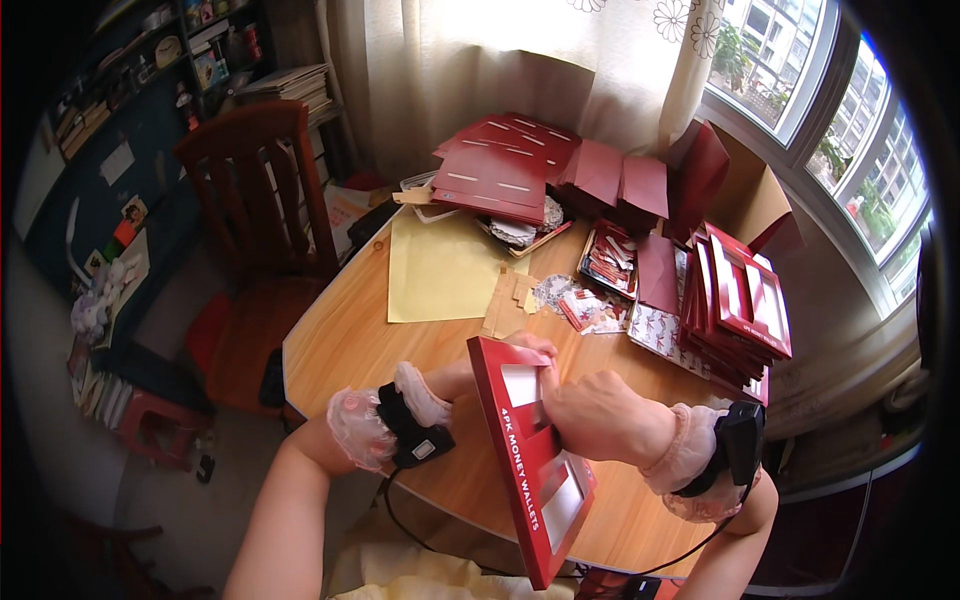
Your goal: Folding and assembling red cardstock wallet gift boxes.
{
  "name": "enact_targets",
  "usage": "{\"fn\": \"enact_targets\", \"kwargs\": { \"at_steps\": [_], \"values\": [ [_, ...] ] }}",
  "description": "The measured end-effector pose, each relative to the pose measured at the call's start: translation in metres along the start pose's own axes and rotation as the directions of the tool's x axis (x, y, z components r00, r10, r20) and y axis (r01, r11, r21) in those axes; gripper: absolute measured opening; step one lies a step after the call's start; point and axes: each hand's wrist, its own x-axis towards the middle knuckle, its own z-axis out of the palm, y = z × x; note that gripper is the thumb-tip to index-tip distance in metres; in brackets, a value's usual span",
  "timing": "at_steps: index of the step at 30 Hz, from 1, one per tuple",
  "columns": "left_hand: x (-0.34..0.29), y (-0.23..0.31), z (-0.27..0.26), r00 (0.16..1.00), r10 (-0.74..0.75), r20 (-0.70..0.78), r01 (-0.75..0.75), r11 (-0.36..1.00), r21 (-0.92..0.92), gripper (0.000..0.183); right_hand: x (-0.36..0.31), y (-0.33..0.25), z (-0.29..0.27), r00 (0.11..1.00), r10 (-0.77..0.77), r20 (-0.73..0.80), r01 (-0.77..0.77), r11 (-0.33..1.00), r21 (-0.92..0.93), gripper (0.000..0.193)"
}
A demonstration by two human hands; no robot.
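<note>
A flat red cardboard box [527, 470] with white window panels stands tilted on edge above the near part of the table. My left hand [533, 345] reaches behind its upper end, mostly hidden by the box, with curled fingers showing past the far edge. My right hand [598, 412] is closed against the box's right side, beside the upper window; its fingertips are hidden. Both wrists wear frilly sheer cuffs with black strapped devices. Right of my right hand, a stack of similar red window boxes [735, 300] leans on the table.
Flat red card sheets [495, 180] are piled at the back, beside folded dark-red card [640, 188]. A yellow sheet [430, 270], paper scraps [590, 308] and a tray of small printed pieces [608, 258] lie mid-table. An open carton [765, 195] stands by the window; a wooden chair [255, 200] is left.
</note>
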Motion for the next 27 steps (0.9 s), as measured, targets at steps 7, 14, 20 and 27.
{"fn": "enact_targets", "kwargs": {
  "at_steps": [7, 14, 20, 27],
  "values": [
    [0.016, -0.013, -0.015, 0.989, -0.070, 0.132, 0.043, 0.979, 0.200, 0.025, -0.002, -0.009, 0.002, 1.000, -0.017, -0.018, 0.015, 0.997, -0.078, 0.034],
    [0.028, -0.030, -0.011, 0.984, -0.161, 0.072, 0.146, 0.972, 0.182, 0.027, -0.002, -0.020, 0.001, 0.998, 0.053, -0.042, -0.060, 0.982, -0.179, 0.036],
    [0.026, -0.024, -0.009, 0.993, -0.052, 0.107, 0.031, 0.981, 0.191, 0.025, -0.009, -0.008, -0.002, 0.999, 0.015, -0.041, -0.017, 0.999, -0.047, 0.044],
    [0.022, -0.034, -0.007, 0.998, -0.013, 0.061, -0.002, 0.973, 0.230, 0.025, -0.009, -0.009, -0.001, 0.998, 0.015, -0.057, -0.013, 0.999, 0.032, 0.040]
  ]
}}
